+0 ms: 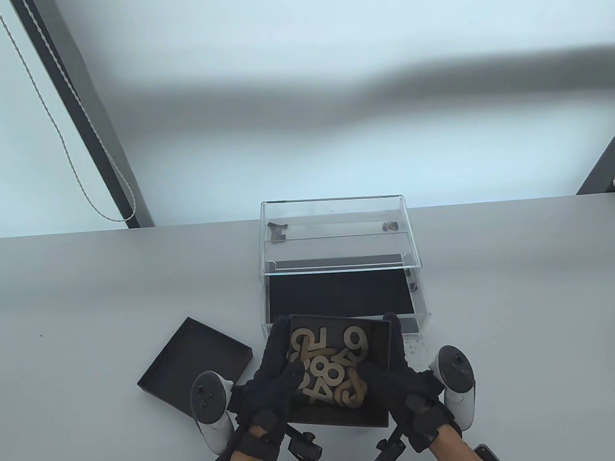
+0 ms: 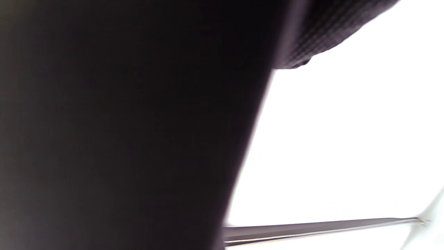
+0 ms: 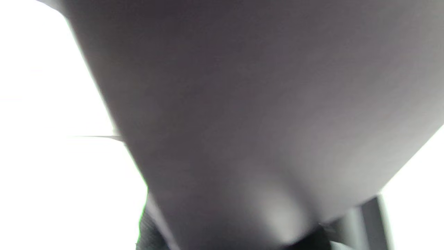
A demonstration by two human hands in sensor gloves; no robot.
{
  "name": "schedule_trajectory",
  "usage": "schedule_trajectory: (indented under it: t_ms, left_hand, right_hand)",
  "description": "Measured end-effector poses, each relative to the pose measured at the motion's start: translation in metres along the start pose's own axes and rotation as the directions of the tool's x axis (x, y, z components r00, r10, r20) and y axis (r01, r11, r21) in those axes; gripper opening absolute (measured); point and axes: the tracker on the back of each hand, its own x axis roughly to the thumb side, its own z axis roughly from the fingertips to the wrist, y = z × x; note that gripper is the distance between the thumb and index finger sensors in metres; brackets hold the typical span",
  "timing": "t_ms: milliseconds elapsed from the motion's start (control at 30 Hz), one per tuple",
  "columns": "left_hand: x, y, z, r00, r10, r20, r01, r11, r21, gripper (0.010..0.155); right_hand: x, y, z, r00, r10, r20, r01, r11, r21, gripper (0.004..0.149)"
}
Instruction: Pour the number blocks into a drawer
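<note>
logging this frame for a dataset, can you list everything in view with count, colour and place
number blocks: several, tan, piled in the black box
black box: one, held over the table's near edge
lid: one, black, on the table left of the box
drawer: one, clear with dark lining, pulled out of the case
clear case: one, behind the box
table: one, grey
left hand: black glove, grips box's left side
right hand: black glove, grips box's right side

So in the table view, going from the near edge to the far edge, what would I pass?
The two gloved hands, left and right, gripping the black box of number blocks → the clear drawer, pulled open → the clear case behind it.
</note>
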Motion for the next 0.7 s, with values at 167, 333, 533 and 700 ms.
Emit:
schedule_trajectory:
  t_ms: [167, 333, 533, 700]
  left_hand:
    - [0.007, 0.001, -0.002, 0.998, 0.024, 0.057, -0.024, 1.0, 0.003, 0.072]
    - [0.005, 0.008, -0.002, 0.999, -0.012, -0.032, 0.012, 1.0, -0.011, 0.068]
    - [-0.006, 0.022, 0.001, 0.99, -0.051, -0.132, 0.058, 0.997, 0.048, 0.067]
    - [-0.01, 0.039, 0.003, 0.983, -0.069, -0.172, 0.086, 0.992, 0.093, 0.066]
  right_hand:
    - [0.024, 0.007, 0.002, 0.977, 0.144, 0.16, -0.139, 0.989, -0.041, 0.088]
    - [0.045, 0.014, 0.002, 0.887, 0.321, 0.331, -0.288, 0.946, -0.147, 0.087]
    - [0.081, 0.014, -0.013, 0.761, 0.53, 0.374, -0.448, 0.846, -0.287, 0.086]
    - [0.109, 0.004, -0.033, 0.619, 0.713, 0.33, -0.582, 0.698, -0.417, 0.087]
